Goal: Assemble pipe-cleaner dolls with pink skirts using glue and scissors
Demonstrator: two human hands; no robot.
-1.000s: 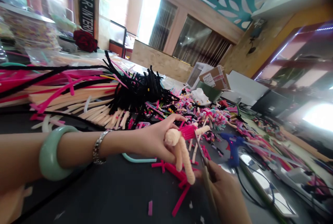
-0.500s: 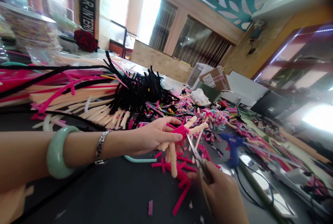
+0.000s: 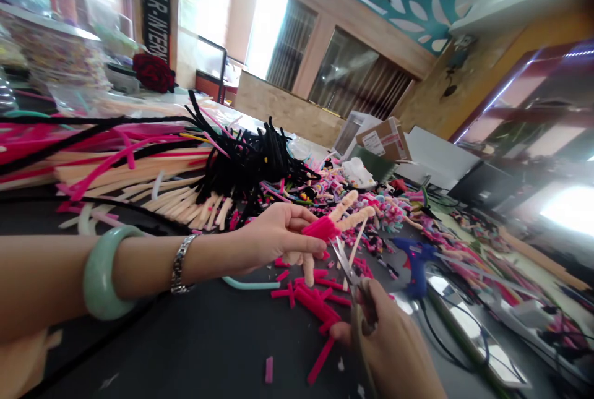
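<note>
On the left side of my view, one green bangle (image 3: 99, 272) circles the left forearm, one dark red rose (image 3: 154, 72) sits farther back, and one metal bracelet (image 3: 179, 263) rings the wrist. Moving right, I've got one light-blue stem (image 3: 253, 285) on the dark table (image 3: 208, 343), one heap of black stems (image 3: 257, 158) behind it, too many to count, and one small purple piece (image 3: 269, 370) down front. Now the left hand (image 3: 273, 235): it's pinching one fuzzy figure (image 3: 321, 228) around its hot-pink middle, above the table. Two cream limbs point up and right; at least one more hangs below the hand. Under that, I see a cluster of pink pieces (image 3: 315, 303), overlapping too much for me to count. Next comes one pair of scissors (image 3: 347, 266), tips at the lower edge of the pink middle, and the right hand (image 3: 394, 331) is closed around the handles. Behind stands one cardboard box (image 3: 384, 140), and farther right lies one blue glue gun (image 3: 416, 263), beside one long reflective panel (image 3: 477, 331).
</note>
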